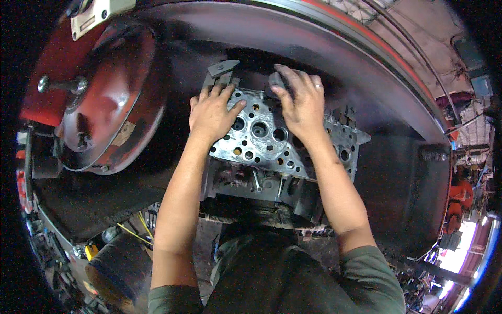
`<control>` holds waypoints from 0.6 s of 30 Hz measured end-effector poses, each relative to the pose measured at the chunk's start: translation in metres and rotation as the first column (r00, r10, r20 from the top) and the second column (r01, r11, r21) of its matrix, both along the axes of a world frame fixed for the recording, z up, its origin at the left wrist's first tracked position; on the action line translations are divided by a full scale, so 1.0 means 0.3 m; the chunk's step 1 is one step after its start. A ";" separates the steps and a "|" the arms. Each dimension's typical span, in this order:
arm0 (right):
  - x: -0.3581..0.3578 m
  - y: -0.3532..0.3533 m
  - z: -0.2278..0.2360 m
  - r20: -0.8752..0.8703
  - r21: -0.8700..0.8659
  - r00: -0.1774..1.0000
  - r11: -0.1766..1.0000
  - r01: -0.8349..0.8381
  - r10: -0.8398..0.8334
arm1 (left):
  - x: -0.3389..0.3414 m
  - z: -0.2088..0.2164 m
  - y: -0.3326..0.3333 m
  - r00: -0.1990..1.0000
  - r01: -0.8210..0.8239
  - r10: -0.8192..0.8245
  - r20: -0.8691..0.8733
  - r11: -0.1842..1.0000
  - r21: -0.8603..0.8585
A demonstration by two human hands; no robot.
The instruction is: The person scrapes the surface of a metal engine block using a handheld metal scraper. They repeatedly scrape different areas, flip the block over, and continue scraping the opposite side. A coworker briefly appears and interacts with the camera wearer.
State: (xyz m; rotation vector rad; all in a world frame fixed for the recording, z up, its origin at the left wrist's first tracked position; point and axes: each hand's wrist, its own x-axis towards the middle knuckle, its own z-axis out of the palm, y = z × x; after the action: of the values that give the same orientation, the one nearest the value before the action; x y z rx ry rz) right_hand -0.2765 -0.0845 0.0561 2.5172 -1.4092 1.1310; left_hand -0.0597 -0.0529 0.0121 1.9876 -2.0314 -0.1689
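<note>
A metal cylinder head (270, 148) lies in front of me with its flat, shiny face up. Round ports and small bolt holes dot that face. My left hand (211, 114) rests on its left end, fingers spread and pointing away from me. Toward the far edge, my right hand (304, 107) curls its thumb and fingers round a small dark grey block (275, 82). A ring sits on one finger of that hand. My right forearm covers part of the head's right half, and whether the block touches the metal is hard to see.
A grey clamp piece (224, 68) stands just beyond my left hand. To the left is a large red handwheel (112, 102) with a metal knob, below a cream-coloured box (102, 17). A curved grey machine wall (235, 25) runs along the back.
</note>
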 end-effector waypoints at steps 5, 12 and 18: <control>0.084 -0.033 -0.067 -0.216 0.140 0.975 0.987 0.084 -0.052 | -0.003 0.005 0.000 1.000 0.006 -0.005 -0.019 1.000 0.028; 0.061 -0.056 -0.093 -0.184 0.113 0.981 0.991 0.077 -0.055 | -0.001 0.004 -0.004 1.000 0.012 -0.012 -0.024 1.000 0.011; 0.071 -0.055 -0.098 -0.254 0.216 0.967 0.973 0.085 -0.027 | 0.004 -0.001 0.002 1.000 0.016 -0.015 -0.027 1.000 0.024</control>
State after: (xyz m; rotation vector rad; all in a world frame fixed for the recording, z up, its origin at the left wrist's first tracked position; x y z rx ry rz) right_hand -0.2551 -0.1009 0.0266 2.6305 -1.6044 0.6457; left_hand -0.0585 -0.0523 0.0118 1.9738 -2.0383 -0.2236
